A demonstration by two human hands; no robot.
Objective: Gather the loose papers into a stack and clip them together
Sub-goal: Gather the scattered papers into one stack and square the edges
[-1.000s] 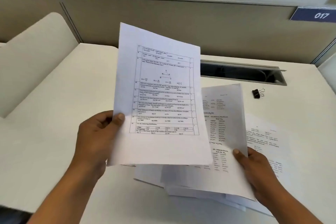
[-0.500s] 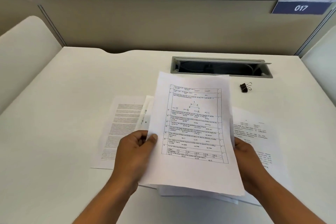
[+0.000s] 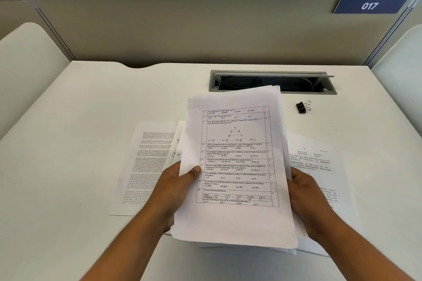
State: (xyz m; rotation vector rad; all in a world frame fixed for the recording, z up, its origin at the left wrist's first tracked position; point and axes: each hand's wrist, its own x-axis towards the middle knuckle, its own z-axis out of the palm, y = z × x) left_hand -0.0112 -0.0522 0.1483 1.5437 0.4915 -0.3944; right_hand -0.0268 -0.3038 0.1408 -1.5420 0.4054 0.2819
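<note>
Holding the paper stack (image 3: 235, 166) at centre frame, we pinch one side with our left hand (image 3: 175, 187), thumb on top; our right hand (image 3: 308, 198) grips the other.

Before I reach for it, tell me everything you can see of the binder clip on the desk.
The binder clip is small, with a black body and two silvery wire handles pointing right. It lies on the white desk, just in front of the grey cable slot and to the right of the paper stack. It clamps nothing, and only the desk touches it. The left hand and right hand both hold the stack.
</note>
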